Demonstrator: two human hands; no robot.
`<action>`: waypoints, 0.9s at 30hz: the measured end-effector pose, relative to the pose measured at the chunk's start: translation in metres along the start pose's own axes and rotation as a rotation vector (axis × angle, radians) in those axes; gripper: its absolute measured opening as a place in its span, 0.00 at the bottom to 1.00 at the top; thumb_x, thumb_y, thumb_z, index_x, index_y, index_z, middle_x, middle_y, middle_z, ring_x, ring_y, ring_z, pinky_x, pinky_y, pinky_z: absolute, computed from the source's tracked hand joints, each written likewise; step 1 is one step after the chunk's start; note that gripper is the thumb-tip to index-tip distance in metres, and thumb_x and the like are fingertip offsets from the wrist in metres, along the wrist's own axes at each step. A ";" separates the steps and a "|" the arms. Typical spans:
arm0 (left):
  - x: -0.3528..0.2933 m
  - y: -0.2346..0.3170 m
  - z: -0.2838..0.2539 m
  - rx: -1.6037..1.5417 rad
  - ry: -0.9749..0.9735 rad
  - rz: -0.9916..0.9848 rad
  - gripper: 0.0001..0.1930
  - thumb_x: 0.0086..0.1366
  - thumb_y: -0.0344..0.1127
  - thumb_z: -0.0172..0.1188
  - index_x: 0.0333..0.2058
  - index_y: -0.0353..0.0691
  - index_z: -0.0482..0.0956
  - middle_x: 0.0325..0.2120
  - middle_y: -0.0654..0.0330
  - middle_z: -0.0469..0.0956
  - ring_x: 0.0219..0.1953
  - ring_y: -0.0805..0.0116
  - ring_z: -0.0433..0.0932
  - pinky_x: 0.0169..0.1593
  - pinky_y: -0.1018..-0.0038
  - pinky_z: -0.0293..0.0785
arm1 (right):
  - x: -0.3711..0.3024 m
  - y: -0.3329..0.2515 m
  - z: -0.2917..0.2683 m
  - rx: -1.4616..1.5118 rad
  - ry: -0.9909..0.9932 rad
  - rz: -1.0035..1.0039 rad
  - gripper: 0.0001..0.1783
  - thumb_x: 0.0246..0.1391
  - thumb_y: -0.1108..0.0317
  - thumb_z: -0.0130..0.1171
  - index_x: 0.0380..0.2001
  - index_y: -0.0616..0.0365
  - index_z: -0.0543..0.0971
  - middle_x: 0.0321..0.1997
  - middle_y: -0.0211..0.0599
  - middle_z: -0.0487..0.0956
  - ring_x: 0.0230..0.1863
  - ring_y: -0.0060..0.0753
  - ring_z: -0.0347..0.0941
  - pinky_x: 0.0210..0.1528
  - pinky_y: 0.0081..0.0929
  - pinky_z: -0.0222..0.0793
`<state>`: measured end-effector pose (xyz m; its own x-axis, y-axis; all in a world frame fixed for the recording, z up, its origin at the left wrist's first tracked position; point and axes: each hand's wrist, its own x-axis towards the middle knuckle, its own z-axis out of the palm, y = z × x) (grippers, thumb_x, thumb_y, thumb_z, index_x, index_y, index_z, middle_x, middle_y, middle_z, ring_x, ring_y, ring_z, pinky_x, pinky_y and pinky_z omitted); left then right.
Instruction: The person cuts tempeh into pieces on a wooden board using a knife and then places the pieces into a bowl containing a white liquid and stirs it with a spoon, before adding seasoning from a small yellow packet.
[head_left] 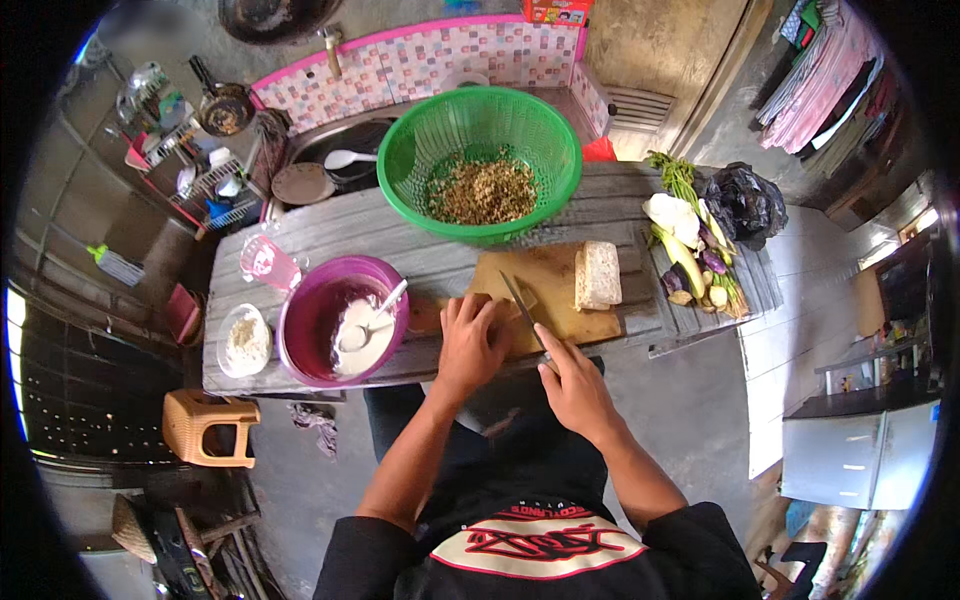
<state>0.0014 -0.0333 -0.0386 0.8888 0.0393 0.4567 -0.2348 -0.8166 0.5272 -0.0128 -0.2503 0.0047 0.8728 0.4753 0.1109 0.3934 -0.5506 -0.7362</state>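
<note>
My right hand (575, 385) is closed around the handle of a kitchen knife (520, 300), its blade slanting away to the left over a wooden cutting board (520, 260). Left of the blade, my left hand (472, 340) has its fingers bent and pressed down on a thin tan piece of tempeh (527, 297); the fingertips are partly hidden. A pale, speckled block of tempeh (598, 275) stands at the board's right end, apart from both hands. Near my left hand is a purple basin (293, 335) of white batter (362, 345) with a spoon (388, 300) leaning in it.
Behind the board stands a large green basket (400, 190) holding brown crumbly bits. Vegetables (705, 250) and a black plastic bag (748, 205) lie to the right. At the left are a clear bowl of white flour (245, 342) and a pink measuring cup (270, 262). A plastic stool (210, 428) stands below.
</note>
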 end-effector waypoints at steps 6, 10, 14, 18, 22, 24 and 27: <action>-0.001 0.004 -0.006 -0.021 -0.071 -0.058 0.22 0.59 0.31 0.68 0.53 0.46 0.84 0.51 0.56 0.78 0.55 0.47 0.72 0.58 0.53 0.68 | -0.004 -0.011 -0.003 -0.066 -0.060 0.116 0.33 0.69 0.71 0.58 0.76 0.53 0.68 0.55 0.61 0.81 0.54 0.69 0.78 0.57 0.55 0.75; 0.000 0.005 -0.005 0.008 -0.080 -0.053 0.22 0.58 0.30 0.66 0.54 0.47 0.84 0.53 0.56 0.76 0.56 0.46 0.70 0.60 0.51 0.66 | -0.006 -0.005 0.000 -0.180 -0.019 0.045 0.33 0.70 0.66 0.56 0.77 0.48 0.67 0.46 0.56 0.81 0.41 0.66 0.82 0.43 0.57 0.80; 0.003 0.006 -0.006 0.075 -0.114 -0.046 0.22 0.60 0.31 0.64 0.54 0.47 0.83 0.53 0.55 0.76 0.56 0.46 0.70 0.60 0.50 0.66 | -0.003 -0.001 -0.001 -0.214 0.005 0.008 0.34 0.70 0.66 0.56 0.77 0.47 0.66 0.46 0.55 0.81 0.38 0.66 0.83 0.40 0.57 0.81; 0.003 0.008 -0.006 0.064 -0.118 -0.050 0.19 0.62 0.33 0.65 0.53 0.48 0.82 0.53 0.56 0.76 0.55 0.45 0.70 0.57 0.50 0.66 | -0.005 -0.005 -0.002 -0.249 -0.019 0.041 0.34 0.70 0.66 0.56 0.77 0.47 0.67 0.44 0.54 0.80 0.36 0.65 0.83 0.39 0.56 0.82; 0.002 0.009 -0.008 0.056 -0.116 -0.054 0.20 0.62 0.33 0.65 0.54 0.49 0.83 0.52 0.56 0.76 0.55 0.46 0.70 0.57 0.50 0.67 | -0.008 -0.003 0.001 -0.282 -0.024 0.035 0.33 0.69 0.66 0.56 0.77 0.47 0.67 0.43 0.52 0.80 0.34 0.63 0.83 0.37 0.56 0.82; 0.004 0.006 -0.004 0.064 -0.092 -0.036 0.19 0.64 0.34 0.66 0.55 0.49 0.83 0.51 0.56 0.77 0.54 0.47 0.71 0.57 0.51 0.67 | -0.008 -0.005 0.000 -0.296 0.000 0.018 0.33 0.69 0.66 0.57 0.76 0.48 0.69 0.40 0.50 0.79 0.32 0.62 0.83 0.34 0.54 0.82; 0.005 0.007 -0.003 0.065 -0.108 -0.062 0.18 0.66 0.37 0.66 0.54 0.50 0.83 0.51 0.57 0.77 0.54 0.47 0.71 0.56 0.52 0.66 | -0.011 -0.004 0.000 -0.319 -0.011 0.006 0.32 0.70 0.66 0.57 0.75 0.50 0.69 0.39 0.49 0.79 0.30 0.60 0.83 0.32 0.52 0.82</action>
<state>0.0029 -0.0375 -0.0305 0.9390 0.0314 0.3426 -0.1551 -0.8502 0.5031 -0.0240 -0.2536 0.0066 0.8729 0.4778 0.0988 0.4605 -0.7399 -0.4904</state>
